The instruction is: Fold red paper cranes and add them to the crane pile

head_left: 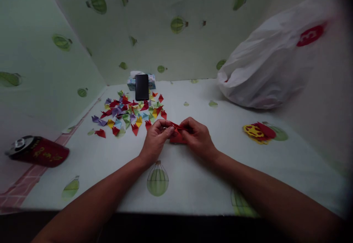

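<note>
A small folded piece of red paper is pinched between my two hands near the middle of the table. My left hand grips its left end between thumb and fingers. At the other end, my right hand is closed on it, with the fingertips partly hidden. Just below the hands lies a flat red item, mostly covered by them. Many small folded paper cranes in red, yellow, purple, green and blue are spread beyond my left hand.
A black phone leans on a tissue box at the back. On the left is a red drink can. A white plastic bag stands back right, with red and yellow cut-outs before it.
</note>
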